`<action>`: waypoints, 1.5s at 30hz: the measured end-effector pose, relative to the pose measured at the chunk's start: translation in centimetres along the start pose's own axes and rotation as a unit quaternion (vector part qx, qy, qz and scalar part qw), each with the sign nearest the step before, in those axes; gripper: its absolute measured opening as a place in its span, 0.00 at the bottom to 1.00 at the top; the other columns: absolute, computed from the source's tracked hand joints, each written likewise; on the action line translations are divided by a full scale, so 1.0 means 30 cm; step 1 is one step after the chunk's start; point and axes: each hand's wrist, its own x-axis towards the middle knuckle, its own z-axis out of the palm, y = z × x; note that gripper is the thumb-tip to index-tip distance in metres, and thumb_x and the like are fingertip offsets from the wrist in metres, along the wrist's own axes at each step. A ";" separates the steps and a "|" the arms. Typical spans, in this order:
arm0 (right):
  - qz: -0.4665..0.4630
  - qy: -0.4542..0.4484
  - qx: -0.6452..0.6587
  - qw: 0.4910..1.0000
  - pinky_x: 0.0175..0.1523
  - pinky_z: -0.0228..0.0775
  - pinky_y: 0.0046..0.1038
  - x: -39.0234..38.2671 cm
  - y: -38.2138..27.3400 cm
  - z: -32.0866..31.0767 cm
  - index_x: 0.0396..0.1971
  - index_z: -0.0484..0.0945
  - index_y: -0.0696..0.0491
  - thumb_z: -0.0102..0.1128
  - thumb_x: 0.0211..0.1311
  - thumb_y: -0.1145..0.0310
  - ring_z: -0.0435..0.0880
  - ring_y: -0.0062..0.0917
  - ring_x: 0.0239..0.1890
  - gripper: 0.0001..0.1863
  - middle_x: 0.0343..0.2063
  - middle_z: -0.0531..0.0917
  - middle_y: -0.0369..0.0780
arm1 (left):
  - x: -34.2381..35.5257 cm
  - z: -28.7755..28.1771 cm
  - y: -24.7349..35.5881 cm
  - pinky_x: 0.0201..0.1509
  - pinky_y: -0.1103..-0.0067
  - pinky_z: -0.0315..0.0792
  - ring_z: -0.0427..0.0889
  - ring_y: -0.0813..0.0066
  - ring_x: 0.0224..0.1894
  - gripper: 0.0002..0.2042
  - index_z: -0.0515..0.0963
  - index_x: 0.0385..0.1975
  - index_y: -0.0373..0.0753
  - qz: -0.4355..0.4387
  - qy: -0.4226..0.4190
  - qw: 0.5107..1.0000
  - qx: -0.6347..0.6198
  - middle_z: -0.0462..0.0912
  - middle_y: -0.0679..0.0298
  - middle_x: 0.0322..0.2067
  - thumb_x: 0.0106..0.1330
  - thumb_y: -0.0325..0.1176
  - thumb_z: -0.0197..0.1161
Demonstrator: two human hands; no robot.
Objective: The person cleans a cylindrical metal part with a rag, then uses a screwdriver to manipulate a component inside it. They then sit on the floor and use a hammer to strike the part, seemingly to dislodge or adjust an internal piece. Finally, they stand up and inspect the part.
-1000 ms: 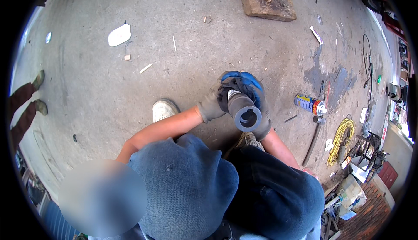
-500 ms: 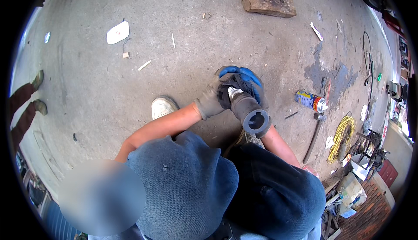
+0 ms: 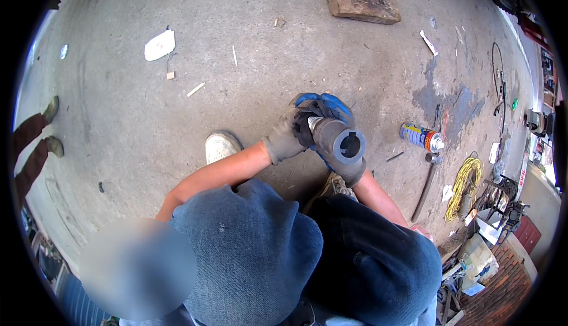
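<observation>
A dark grey hollow metal cylinder is held in front of my knees, its notched open end facing up toward me. Bright threads or ridges show at its far end, next to a bunched black rag. My left hand, in a grey and blue work glove, is closed on the rag and presses it round the ridged end. My right hand, gloved the same way, grips the cylinder from below and the right side. Its fingers are partly hidden behind the part.
A spray can lies on the concrete to the right, near a hammer and a coiled yellow rope. Farther off lie a wooden block and a white scrap. Another person's legs stand at far left.
The cylinder's open end has swung up and away from my knees, so more of my right glove shows beneath it. My left hand stays at the ridged end with the rag.
</observation>
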 end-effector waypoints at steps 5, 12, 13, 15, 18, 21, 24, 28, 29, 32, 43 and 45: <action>0.020 0.010 0.009 1.000 0.68 0.61 0.38 -0.005 -0.005 0.000 0.61 0.66 0.53 0.75 0.47 0.73 0.70 0.36 0.64 0.39 0.60 0.73 0.43 | 0.000 0.009 -0.011 0.63 0.70 0.71 0.77 0.63 0.56 0.24 0.73 0.56 0.41 0.007 0.006 0.992 0.123 0.78 0.57 0.54 0.58 0.30 0.68; 0.020 0.010 -0.029 0.999 0.66 0.64 0.38 0.004 -0.009 0.013 0.59 0.68 0.52 0.74 0.48 0.74 0.73 0.38 0.61 0.36 0.58 0.75 0.43 | -0.010 -0.014 0.047 0.61 0.67 0.71 0.76 0.59 0.56 0.23 0.74 0.56 0.41 -0.090 0.009 0.995 0.051 0.77 0.56 0.54 0.58 0.31 0.67; 0.025 0.020 -0.024 0.999 0.65 0.65 0.38 -0.002 -0.025 0.015 0.59 0.68 0.52 0.74 0.48 0.74 0.74 0.38 0.60 0.35 0.57 0.75 0.44 | -0.011 -0.014 0.034 0.61 0.67 0.71 0.76 0.58 0.57 0.23 0.74 0.56 0.41 -0.079 0.003 0.995 0.061 0.77 0.55 0.54 0.58 0.31 0.66; 0.029 0.037 -0.010 0.999 0.65 0.66 0.38 0.003 -0.049 0.014 0.58 0.69 0.52 0.74 0.48 0.74 0.74 0.39 0.59 0.35 0.57 0.75 0.44 | -0.013 -0.013 0.021 0.62 0.68 0.70 0.76 0.58 0.57 0.24 0.74 0.56 0.41 -0.083 -0.019 0.992 0.092 0.77 0.55 0.55 0.57 0.31 0.66; 0.029 0.052 0.015 0.998 0.64 0.66 0.38 0.010 -0.058 0.011 0.57 0.69 0.52 0.74 0.48 0.73 0.75 0.39 0.59 0.34 0.56 0.76 0.44 | -0.013 -0.014 0.032 0.64 0.68 0.69 0.75 0.57 0.58 0.25 0.74 0.57 0.41 -0.117 -0.057 0.983 0.132 0.76 0.55 0.56 0.56 0.30 0.65; 0.033 0.056 0.035 0.997 0.63 0.66 0.38 0.016 -0.070 0.010 0.56 0.70 0.52 0.74 0.48 0.73 0.75 0.39 0.58 0.33 0.55 0.77 0.44 | 0.001 -0.028 0.075 0.65 0.69 0.69 0.74 0.58 0.59 0.26 0.73 0.58 0.40 -0.121 -0.086 0.977 0.153 0.76 0.55 0.57 0.56 0.30 0.64; 0.039 0.052 0.051 0.997 0.63 0.66 0.37 0.029 -0.101 0.004 0.55 0.71 0.52 0.74 0.48 0.72 0.76 0.38 0.58 0.32 0.54 0.78 0.43 | -0.002 -0.033 0.078 0.64 0.70 0.69 0.74 0.58 0.60 0.26 0.72 0.59 0.40 -0.118 -0.101 0.970 0.186 0.75 0.55 0.57 0.57 0.30 0.64; 0.047 0.062 0.062 0.995 0.63 0.66 0.37 0.016 -0.086 0.012 0.55 0.72 0.52 0.74 0.48 0.72 0.76 0.37 0.57 0.32 0.53 0.79 0.43 | -0.008 -0.031 0.079 0.63 0.70 0.70 0.75 0.60 0.59 0.26 0.71 0.59 0.41 -0.118 -0.075 0.978 0.155 0.76 0.55 0.57 0.58 0.30 0.63; 0.047 0.065 0.059 0.995 0.63 0.66 0.37 0.015 -0.084 0.013 0.55 0.72 0.52 0.74 0.48 0.72 0.76 0.37 0.57 0.32 0.53 0.79 0.43 | -0.009 -0.030 0.077 0.63 0.71 0.71 0.75 0.60 0.59 0.26 0.71 0.59 0.41 -0.106 -0.067 0.981 0.150 0.76 0.55 0.56 0.58 0.30 0.63; 0.039 0.045 0.039 0.997 0.64 0.65 0.37 0.034 -0.113 0.003 0.56 0.72 0.53 0.74 0.48 0.71 0.76 0.37 0.57 0.32 0.53 0.79 0.42 | -0.007 -0.038 0.072 0.62 0.71 0.72 0.75 0.60 0.59 0.26 0.70 0.60 0.41 -0.195 -0.103 0.974 0.047 0.76 0.55 0.57 0.59 0.31 0.63; 0.053 0.053 0.072 0.995 0.65 0.65 0.38 0.009 -0.066 0.014 0.57 0.70 0.53 0.75 0.47 0.72 0.74 0.39 0.60 0.35 0.56 0.76 0.44 | -0.025 -0.021 0.029 0.61 0.71 0.72 0.76 0.61 0.59 0.27 0.70 0.61 0.44 -0.134 -0.074 0.983 0.098 0.76 0.58 0.57 0.59 0.32 0.64; 0.050 0.057 0.067 0.995 0.65 0.64 0.39 0.000 -0.050 0.016 0.58 0.70 0.52 0.75 0.46 0.72 0.74 0.40 0.60 0.36 0.57 0.76 0.45 | -0.028 -0.017 0.022 0.60 0.70 0.73 0.77 0.61 0.57 0.26 0.71 0.59 0.43 -0.140 -0.063 0.987 0.055 0.77 0.57 0.55 0.58 0.30 0.64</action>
